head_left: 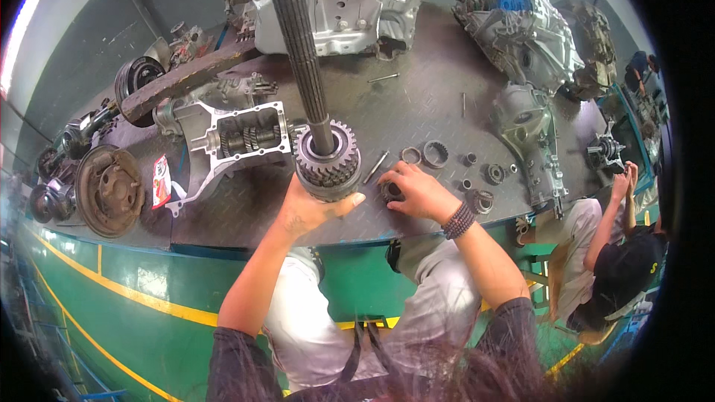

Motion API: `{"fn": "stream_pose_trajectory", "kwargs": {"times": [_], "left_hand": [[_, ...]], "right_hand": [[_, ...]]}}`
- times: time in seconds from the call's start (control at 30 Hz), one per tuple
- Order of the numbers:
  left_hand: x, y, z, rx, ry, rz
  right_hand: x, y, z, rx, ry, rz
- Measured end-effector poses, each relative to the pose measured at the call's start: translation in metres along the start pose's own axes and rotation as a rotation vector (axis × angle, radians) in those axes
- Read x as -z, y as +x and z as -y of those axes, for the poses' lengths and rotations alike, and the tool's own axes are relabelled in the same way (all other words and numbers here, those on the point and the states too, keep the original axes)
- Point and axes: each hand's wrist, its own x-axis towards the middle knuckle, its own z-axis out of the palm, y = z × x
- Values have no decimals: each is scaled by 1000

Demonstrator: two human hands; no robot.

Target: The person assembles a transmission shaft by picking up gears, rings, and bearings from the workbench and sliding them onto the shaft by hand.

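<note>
My left hand [313, 210] is wrapped around the lower end of a gear shaft [328, 158], which stands upright with its long splined rod pointing up and away. Stacked toothed gears sit just above my fingers. To the right, my right hand [421, 195] is closed over a small dark toothed ring [390, 192] on the table; my fingers partly hide it. Just beyond that hand lie a brass-coloured ring [410, 155] and a larger toothed ring [435, 153]. A slim metal pin [377, 167] rests between my two hands.
Small gears [494, 173] and bushings are spread right of my right hand on the dark metal table [417, 97]. An opened gearbox housing [223, 138] and a brake drum [109, 190] lie left. Large transmission casings [342, 7] stand behind. Another person [618, 268] sits at the right.
</note>
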Motion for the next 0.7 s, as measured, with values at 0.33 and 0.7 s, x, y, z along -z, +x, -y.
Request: {"fn": "stream_pose_trajectory", "kwargs": {"times": [0.33,0.7], "left_hand": [[-7,1,-1,-37,18,18],[-8,1,-1,-68,88,-14]], "right_hand": [[5,-5,0,-42,17,25],[8,-9,3,-81,51,44]]}}
